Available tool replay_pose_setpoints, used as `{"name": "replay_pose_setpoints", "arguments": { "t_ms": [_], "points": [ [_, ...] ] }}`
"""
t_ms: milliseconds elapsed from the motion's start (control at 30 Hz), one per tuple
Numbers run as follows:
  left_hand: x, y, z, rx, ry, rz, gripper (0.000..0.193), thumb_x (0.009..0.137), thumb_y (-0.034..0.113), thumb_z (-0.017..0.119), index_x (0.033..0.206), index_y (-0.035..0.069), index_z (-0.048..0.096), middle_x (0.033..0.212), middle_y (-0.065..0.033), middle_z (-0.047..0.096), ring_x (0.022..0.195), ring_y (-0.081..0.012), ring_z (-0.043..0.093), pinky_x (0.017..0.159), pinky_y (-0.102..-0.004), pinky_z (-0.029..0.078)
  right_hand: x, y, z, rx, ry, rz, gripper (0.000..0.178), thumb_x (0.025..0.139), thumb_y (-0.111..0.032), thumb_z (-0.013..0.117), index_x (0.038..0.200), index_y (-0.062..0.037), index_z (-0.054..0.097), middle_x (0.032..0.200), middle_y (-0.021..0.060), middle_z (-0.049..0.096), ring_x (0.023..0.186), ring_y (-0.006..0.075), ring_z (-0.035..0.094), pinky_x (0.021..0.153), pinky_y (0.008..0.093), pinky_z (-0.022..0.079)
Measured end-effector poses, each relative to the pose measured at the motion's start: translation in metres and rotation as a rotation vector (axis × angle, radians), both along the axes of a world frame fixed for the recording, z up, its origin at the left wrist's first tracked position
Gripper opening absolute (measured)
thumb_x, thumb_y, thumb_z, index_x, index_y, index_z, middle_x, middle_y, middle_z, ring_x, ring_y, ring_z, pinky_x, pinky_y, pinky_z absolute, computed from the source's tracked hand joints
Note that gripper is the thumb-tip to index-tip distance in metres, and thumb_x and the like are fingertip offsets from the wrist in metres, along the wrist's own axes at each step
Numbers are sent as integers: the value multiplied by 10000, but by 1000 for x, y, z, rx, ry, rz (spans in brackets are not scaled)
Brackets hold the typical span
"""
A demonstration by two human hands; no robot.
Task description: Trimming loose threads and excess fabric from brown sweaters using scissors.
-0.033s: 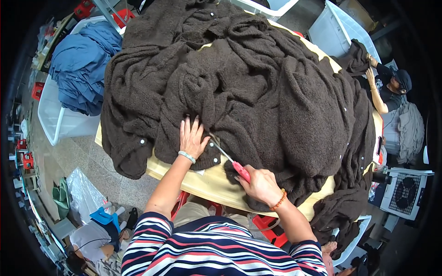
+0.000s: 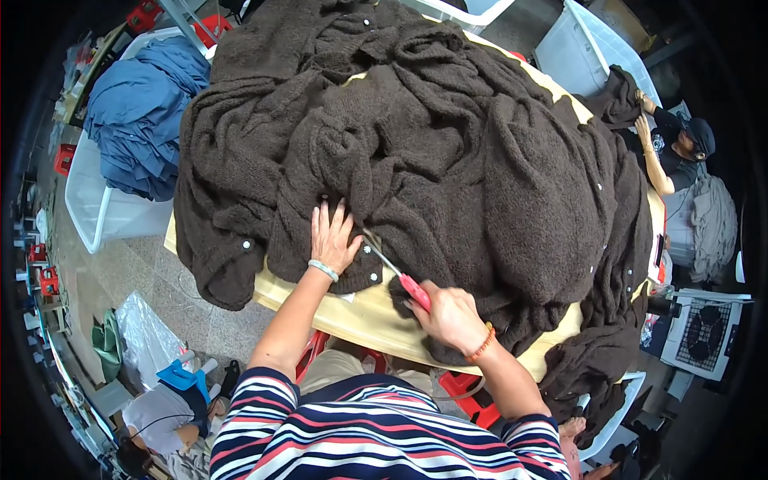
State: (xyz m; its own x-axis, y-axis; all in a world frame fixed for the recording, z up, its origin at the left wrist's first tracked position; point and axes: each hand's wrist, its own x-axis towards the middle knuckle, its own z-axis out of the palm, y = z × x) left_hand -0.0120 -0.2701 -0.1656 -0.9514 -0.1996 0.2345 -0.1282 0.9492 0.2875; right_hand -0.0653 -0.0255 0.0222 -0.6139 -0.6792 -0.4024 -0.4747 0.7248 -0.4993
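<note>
A heap of dark brown knit garments (image 2: 544,200) with small white flower-like buttons covers most of the table. My left hand (image 2: 334,236) lies flat on the knit near the table's front edge, its fingers spread. In my right hand (image 2: 450,320) is a pink-handled tool (image 2: 414,292) with a slim metal shaft. Its tip rests against the cloth just right of my left hand, beside a white button (image 2: 367,250). A second button (image 2: 373,276) sits just below that one. What kind of tip the tool has is too small to tell.
The pale yellow table (image 2: 372,324) shows along its front edge. Left stands a clear bin (image 2: 88,196) heaped with blue cloth (image 2: 148,112). Another plastic bin (image 2: 572,52) is at the far right, near a person (image 2: 680,152) handling brown cloth. Red stools (image 2: 474,400) are under the table.
My right hand and the tool's handle have shifted slightly left. The tip stays at about the same place, and my left hand has hardly moved.
</note>
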Motion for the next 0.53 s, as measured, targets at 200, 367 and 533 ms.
{"name": "replay_pose_setpoints", "arguments": {
  "t_ms": [200, 367, 533],
  "points": [
    [-4, -1, 0, 27, -61, -82, 643, 754, 455, 698, 1250, 64, 580, 1455, -175, 364, 1353, -456, 260, 1142, -567, 151, -17, -46, -35, -128, 99, -11, 249, 852, -281, 620, 856, -32, 609, 703, 222, 641, 705, 383, 655, 683, 471, 519],
    [-4, -3, 3, 12, -75, -106, 649, 752, 501, 687, 1252, 98, 590, 1466, -169, 357, 1359, -453, 249, 1141, -563, 140, -9, -17, -26, 112, -29, 20, 322, 865, -326, 579, 900, -17, 665, 794, 219, 677, 802, 360, 678, 752, 445, 533],
    [-4, -3, -3, -41, -87, -87, 657, 752, 508, 698, 1264, 111, 591, 1484, -163, 353, 1375, -433, 251, 1142, -564, 121, 15, 26, -26, 126, -39, -67, 338, 865, -350, 588, 898, -21, 660, 805, 206, 684, 805, 362, 678, 749, 446, 533]
  ]
}}
